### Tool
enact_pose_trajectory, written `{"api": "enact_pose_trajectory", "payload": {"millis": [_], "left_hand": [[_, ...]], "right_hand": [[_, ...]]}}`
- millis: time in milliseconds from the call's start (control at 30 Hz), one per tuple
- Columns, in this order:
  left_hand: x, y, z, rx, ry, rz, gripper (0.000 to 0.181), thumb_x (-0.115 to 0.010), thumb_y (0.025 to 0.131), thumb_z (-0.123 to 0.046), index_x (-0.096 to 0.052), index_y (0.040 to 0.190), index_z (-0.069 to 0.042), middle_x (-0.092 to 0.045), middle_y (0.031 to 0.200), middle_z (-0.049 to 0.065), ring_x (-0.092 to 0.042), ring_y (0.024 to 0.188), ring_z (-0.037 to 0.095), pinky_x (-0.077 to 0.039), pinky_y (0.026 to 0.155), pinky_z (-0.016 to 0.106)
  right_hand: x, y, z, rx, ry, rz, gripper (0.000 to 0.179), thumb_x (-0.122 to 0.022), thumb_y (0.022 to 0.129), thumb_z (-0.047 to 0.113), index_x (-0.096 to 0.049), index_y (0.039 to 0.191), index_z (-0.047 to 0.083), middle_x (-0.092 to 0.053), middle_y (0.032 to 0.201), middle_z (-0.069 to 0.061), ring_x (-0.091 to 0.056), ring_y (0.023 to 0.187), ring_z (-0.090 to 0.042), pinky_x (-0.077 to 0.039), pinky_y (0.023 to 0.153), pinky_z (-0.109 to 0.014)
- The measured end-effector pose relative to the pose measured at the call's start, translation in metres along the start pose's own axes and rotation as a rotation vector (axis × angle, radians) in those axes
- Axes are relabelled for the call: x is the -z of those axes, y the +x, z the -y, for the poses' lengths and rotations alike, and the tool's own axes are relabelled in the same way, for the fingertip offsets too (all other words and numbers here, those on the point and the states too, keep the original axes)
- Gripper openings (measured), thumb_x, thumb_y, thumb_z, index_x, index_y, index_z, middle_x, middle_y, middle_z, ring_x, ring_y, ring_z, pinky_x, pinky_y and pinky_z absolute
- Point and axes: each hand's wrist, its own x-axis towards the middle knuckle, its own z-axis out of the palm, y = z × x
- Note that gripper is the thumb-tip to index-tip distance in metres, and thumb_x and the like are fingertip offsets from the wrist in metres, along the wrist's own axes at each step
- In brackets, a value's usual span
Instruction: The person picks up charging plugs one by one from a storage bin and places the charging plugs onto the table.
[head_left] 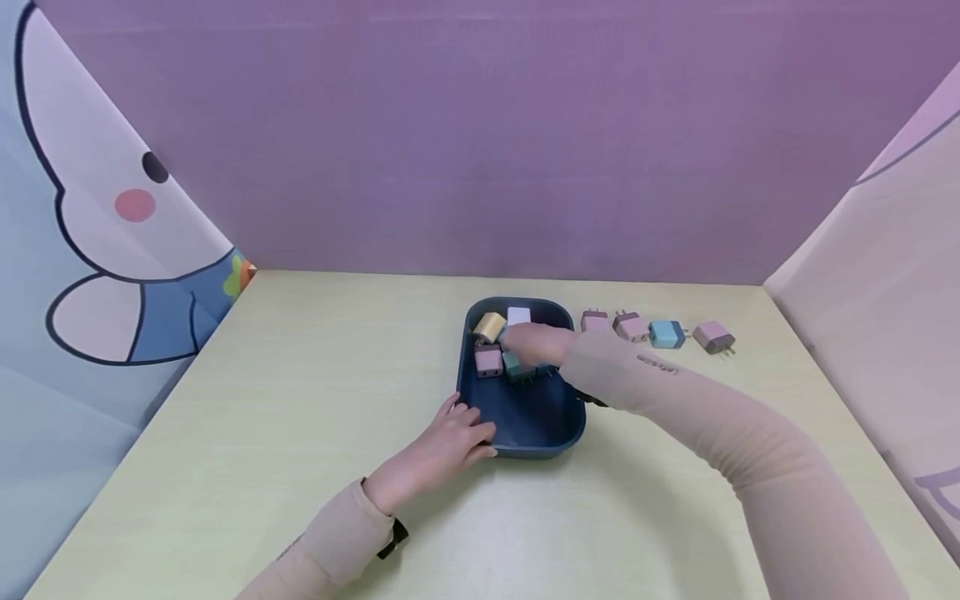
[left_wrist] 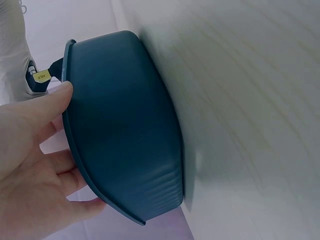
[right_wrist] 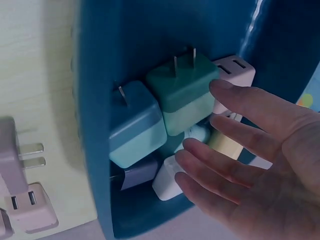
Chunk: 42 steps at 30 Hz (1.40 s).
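A dark blue plastic bin (head_left: 525, 421) stands on the table with several plug chargers in its far half. My left hand (head_left: 448, 446) holds the bin's near-left corner, thumb and fingers at the rim. My right hand (head_left: 536, 343) is inside the bin, fingers extended above the chargers; in the right wrist view nothing is gripped. Beside its fingertips lie a green charger (right_wrist: 182, 92) and a blue charger (right_wrist: 137, 125), prongs up. A pink charger (head_left: 488, 362), a yellow charger (head_left: 490, 325) and a white charger (head_left: 518, 316) lie near them. The right hand partly hides the pile.
Right of the bin, a loose row holds a pink charger (head_left: 595, 320), another pink charger (head_left: 632, 327), a light blue charger (head_left: 666, 334) and a pink-and-mauve charger (head_left: 714, 337). A purple backdrop (head_left: 510, 150) rises behind the pale table (head_left: 360, 358), with printed cloths at both sides.
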Motion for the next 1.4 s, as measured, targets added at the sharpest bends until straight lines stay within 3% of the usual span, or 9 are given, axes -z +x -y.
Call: {"api": "enact_pose_trajectory", "payload": {"millis": [567, 867, 1400], "left_hand": [[-0.003, 0.000, -0.001, 0.002, -0.005, 0.005, 0.014, -0.057, 0.086, -0.026, -0.053, 0.079, -0.015, -0.043, 0.072, -0.005, -0.047, 0.076, 0.014, -0.026, 0.098, 0.052], [-0.003, 0.000, -0.001, 0.004, -0.013, 0.013, 0.015, -0.056, 0.086, -0.027, -0.052, 0.079, -0.015, -0.042, 0.073, -0.005, -0.046, 0.076, 0.014, -0.025, 0.099, 0.053], [0.000, 0.000, 0.000, 0.014, -0.016, 0.022, 0.014, -0.055, 0.087, -0.028, -0.053, 0.081, -0.015, -0.043, 0.074, -0.005, -0.046, 0.077, 0.014, -0.025, 0.099, 0.052]], "right_hand": [[-0.012, 0.009, 0.003, -0.006, -0.091, -0.039, 0.014, -0.062, 0.080, 0.001, -0.062, 0.093, 0.006, -0.055, 0.079, -0.005, -0.046, 0.064, -0.017, -0.036, 0.055, -0.026], [-0.018, 0.009, 0.001, -0.006, -0.124, -0.020, 0.022, -0.066, 0.077, 0.004, -0.060, 0.098, 0.008, -0.056, 0.086, -0.005, -0.050, 0.072, -0.018, -0.043, 0.062, -0.027], [0.000, -0.005, -0.003, 0.029, -0.063, -0.042, 0.034, -0.068, 0.075, 0.003, -0.056, 0.107, 0.006, -0.056, 0.095, -0.007, -0.051, 0.078, -0.018, -0.046, 0.069, -0.029]]}}
